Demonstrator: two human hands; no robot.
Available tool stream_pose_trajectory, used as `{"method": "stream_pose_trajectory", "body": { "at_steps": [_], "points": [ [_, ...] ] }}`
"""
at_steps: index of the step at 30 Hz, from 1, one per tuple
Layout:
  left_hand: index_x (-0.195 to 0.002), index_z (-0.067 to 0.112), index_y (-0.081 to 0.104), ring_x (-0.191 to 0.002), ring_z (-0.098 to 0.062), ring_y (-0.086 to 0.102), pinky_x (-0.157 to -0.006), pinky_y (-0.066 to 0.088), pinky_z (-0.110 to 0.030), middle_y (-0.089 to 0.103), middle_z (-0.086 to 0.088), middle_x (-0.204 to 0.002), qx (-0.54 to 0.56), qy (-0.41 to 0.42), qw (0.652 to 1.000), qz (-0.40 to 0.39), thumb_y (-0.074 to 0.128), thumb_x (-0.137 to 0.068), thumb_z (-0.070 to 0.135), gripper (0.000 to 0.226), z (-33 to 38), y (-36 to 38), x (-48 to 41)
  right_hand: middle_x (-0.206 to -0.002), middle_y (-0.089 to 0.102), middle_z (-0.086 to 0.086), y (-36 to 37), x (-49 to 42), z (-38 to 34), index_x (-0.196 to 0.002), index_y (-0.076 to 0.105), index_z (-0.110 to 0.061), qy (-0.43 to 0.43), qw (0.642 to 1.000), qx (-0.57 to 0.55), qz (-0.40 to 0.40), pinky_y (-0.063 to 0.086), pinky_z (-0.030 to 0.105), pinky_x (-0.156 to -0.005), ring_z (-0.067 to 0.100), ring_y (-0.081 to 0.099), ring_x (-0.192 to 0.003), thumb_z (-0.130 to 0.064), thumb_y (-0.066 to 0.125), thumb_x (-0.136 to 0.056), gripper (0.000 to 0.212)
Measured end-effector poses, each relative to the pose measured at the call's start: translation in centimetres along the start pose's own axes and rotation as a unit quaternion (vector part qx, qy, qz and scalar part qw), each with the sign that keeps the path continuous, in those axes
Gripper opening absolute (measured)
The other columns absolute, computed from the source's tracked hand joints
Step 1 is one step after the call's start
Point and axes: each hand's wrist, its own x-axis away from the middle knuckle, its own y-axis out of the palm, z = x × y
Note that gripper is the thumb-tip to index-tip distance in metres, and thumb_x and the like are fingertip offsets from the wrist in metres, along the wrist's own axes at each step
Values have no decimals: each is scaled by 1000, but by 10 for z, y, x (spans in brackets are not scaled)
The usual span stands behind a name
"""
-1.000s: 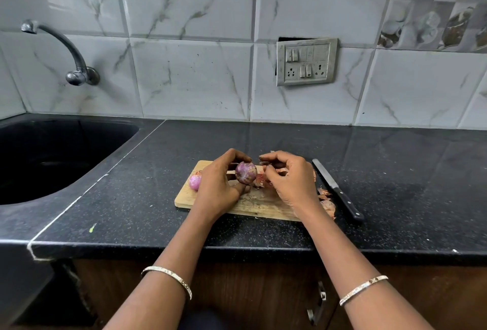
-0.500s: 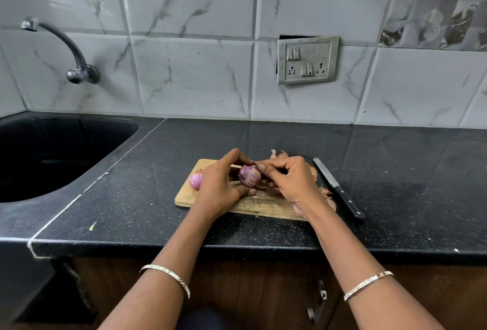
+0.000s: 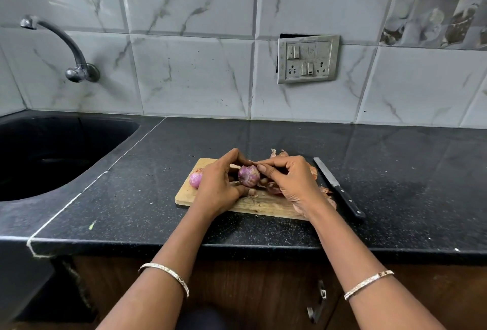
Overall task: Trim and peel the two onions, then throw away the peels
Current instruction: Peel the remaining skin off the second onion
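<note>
Onion [image 3: 249,175] sits gripped in the curled left hand [image 3: 217,187] while the right hand [image 3: 290,179] pinches its top.

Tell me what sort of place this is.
Most likely a home kitchen: a dark stone counter with a sunken sink and wall tap, and an onion being peeled over a wooden cutting board, a knife alongside.

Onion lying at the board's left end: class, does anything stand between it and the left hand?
Nothing visible does. The onion lies on the cutting board just beside the left hand, though that hand already grips the other onion.
</note>
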Motion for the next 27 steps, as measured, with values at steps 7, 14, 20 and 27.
{"method": "stream_pose_trajectory", "body": {
  "at_steps": [7, 14, 20, 27],
  "points": [
    [-89, 33, 54, -87, -17, 76, -79, 63, -44, 74, 4, -104, 20, -2, 1000, 0, 95, -60, 6, 57, 2, 0, 1, -90, 77, -15, 3, 4, -8, -98, 80, -32, 1, 999, 11, -44, 53, 45, -95, 9, 71, -95, -39, 81, -81, 18],
    [-93, 25, 54, -86, -17, 76, -81, 63, -43, 73, 3, -107, 24, 1, 1000, -9, 93, -63, 1, 54, 0, 1, 2, -84, 76, -8, 0, 0, -1, -108, 79, -18, -36, 997, 35, -50, 44, 40, -92, -1, 64, -80, -22, 78, -86, 22],
    [-97, 19, 55, -90, -16, 76, -84, 63, -40, 71, -1, -111, 40, -5, 999, -22, 93, -64, 1, 54, 2, 1, 3, -82, 78, -6, 1, -1, 0, -92, 81, -25, 7, 1000, 13, -2, 58, 36, -77, 7, 70, -76, -12, 73, -91, 15],
    [-106, 12, 53, -95, -14, 75, -89, 61, -37, 72, -4, -108, 59, -9, 998, -8, 91, -71, 13, 51, 1, 3, 1, -79, 77, -9, 1, 3, -5, -82, 78, -30, -20, 998, 7, 53, 57, 26, -72, 5, 69, -74, -8, 74, -89, 23]
  ]
}}
